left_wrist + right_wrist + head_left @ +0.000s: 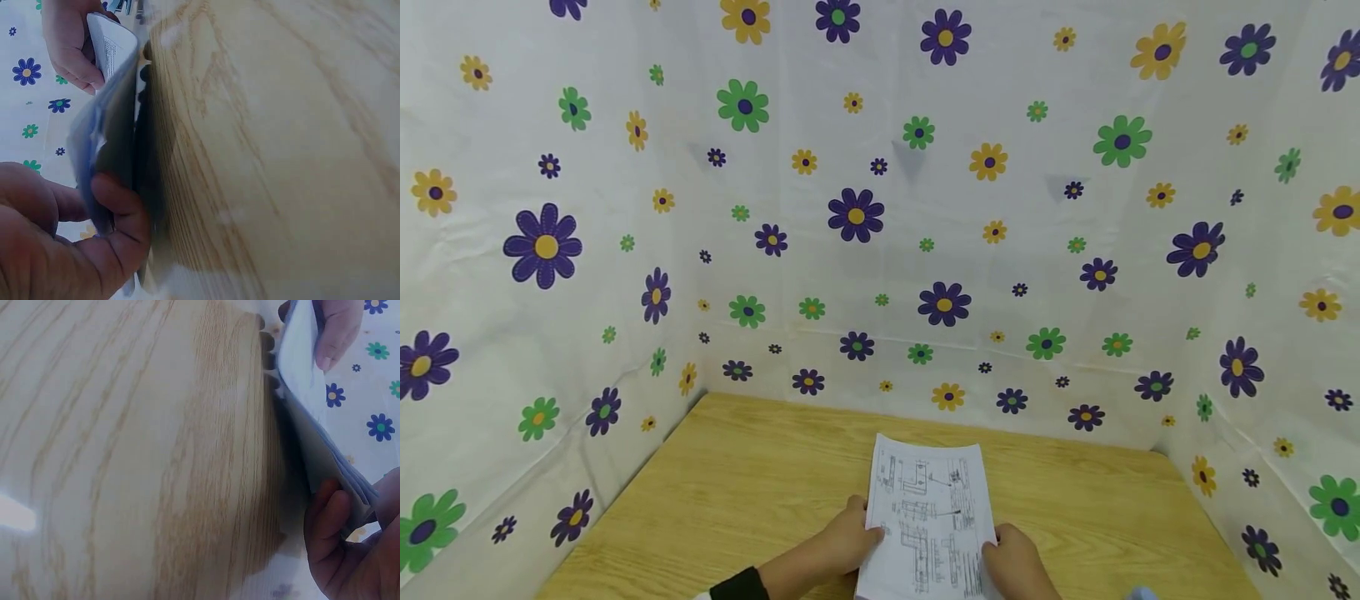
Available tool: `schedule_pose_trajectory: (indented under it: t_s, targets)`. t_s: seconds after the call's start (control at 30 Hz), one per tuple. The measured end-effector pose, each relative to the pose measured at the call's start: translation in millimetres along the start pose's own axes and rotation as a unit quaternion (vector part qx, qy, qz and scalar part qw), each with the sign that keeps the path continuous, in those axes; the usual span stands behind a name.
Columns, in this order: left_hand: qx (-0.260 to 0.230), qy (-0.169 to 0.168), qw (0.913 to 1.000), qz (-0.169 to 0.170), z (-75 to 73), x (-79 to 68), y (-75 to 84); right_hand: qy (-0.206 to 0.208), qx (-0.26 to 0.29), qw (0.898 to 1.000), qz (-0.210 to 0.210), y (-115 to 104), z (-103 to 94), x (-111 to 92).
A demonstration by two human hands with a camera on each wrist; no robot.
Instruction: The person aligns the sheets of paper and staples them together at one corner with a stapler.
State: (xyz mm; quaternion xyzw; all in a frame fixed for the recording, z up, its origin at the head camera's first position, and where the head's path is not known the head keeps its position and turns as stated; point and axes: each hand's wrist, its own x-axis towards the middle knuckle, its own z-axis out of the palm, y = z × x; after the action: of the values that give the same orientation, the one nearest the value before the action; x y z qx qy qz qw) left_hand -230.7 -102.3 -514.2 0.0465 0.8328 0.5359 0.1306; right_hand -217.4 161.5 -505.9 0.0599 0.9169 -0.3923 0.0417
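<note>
A stack of paper sheets (928,517) printed with technical line drawings is held just above the wooden table, tilted toward me. My left hand (848,537) grips its left edge, thumb on the top sheet and fingers curled underneath. On the opposite edge my right hand (1018,562) pinches the sheets the same way. The left wrist view shows the stack side-on (112,119), bent a little, with the left hand (75,237) at its near edge. In the right wrist view the layered sheets (325,444) run between the right hand (356,537) and the other hand.
The wooden table (760,467) spreads around the papers. White cloth walls (805,267) with purple, green and yellow flowers enclose it at the back and both sides. A small pale blue object (1142,593) shows at the bottom edge, right of the right hand.
</note>
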Motion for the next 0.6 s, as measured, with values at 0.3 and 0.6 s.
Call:
schedule_pose_trajectory:
  t_s: [0.3,0.6]
  targets:
    - [0.156,0.023,0.9866,0.041,-1.8,-10.2,4.6,-0.002,0.006,1.0,0.023,3,1.7,1]
    - [0.376,0.082,0.9218,0.05,10.2,-22.8,15.2,-0.011,0.027,0.999,0.039,3,1.3,2]
